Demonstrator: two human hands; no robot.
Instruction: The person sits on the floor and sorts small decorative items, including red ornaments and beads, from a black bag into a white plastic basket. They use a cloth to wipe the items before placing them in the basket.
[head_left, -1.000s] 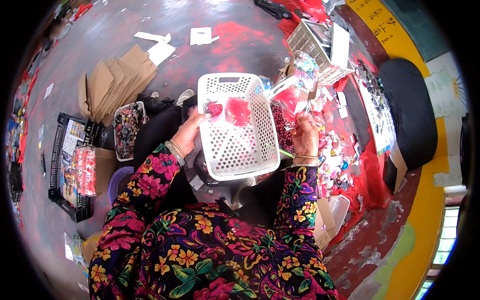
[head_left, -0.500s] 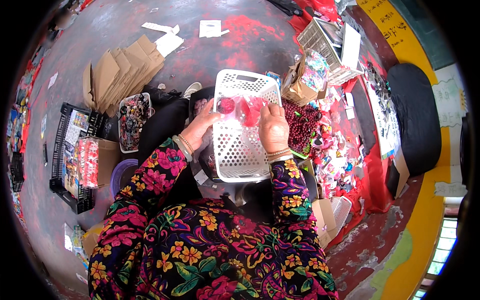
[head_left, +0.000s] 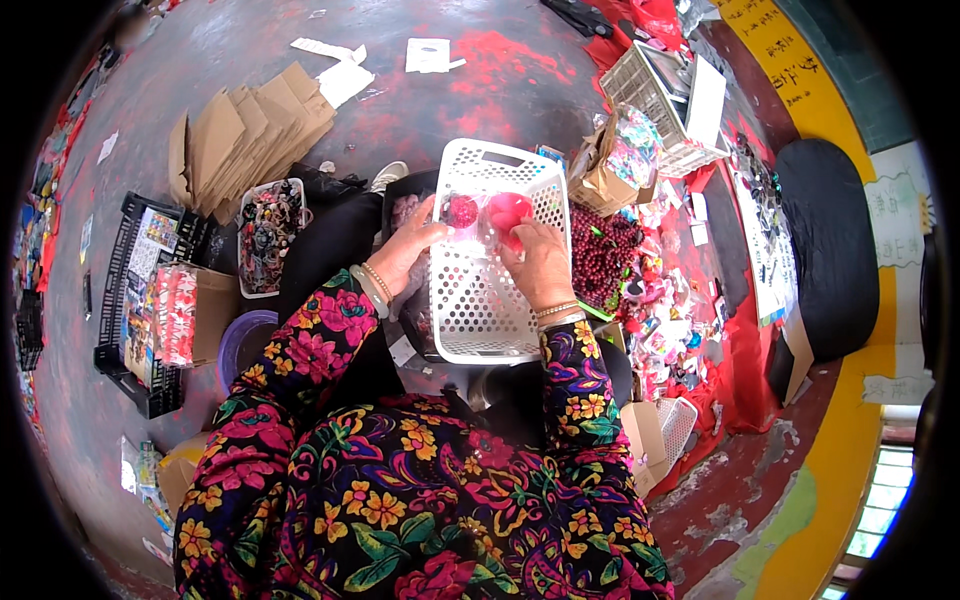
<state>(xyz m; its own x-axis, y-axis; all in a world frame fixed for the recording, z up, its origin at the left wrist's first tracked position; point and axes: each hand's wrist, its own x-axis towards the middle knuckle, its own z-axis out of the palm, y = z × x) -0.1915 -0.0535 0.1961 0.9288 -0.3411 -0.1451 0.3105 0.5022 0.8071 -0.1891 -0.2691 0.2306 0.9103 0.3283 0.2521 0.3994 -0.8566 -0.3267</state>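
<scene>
A white perforated plastic basket (head_left: 480, 310) rests upside down across my lap. Over its far end both hands hold a clear plastic packet (head_left: 480, 215) with a dark pink round piece and a bright red piece inside. My left hand (head_left: 405, 255) pinches the packet's left side. My right hand (head_left: 535, 260) grips its right side by the red piece. Both wrists wear bangles, and my sleeves are a dark floral print.
A tray of dark red beads (head_left: 600, 255) lies right of the basket, with small packets (head_left: 670, 330) scattered beyond. A stack of brown cardboard (head_left: 240, 140) and a tray of mixed trinkets (head_left: 265, 235) sit to the left, near a black crate (head_left: 130, 290). Another white basket (head_left: 660, 95) stands far right.
My right hand came in from the right side onto the packet over the basket. The view has shifted so that basket and hands sit a little lower.
</scene>
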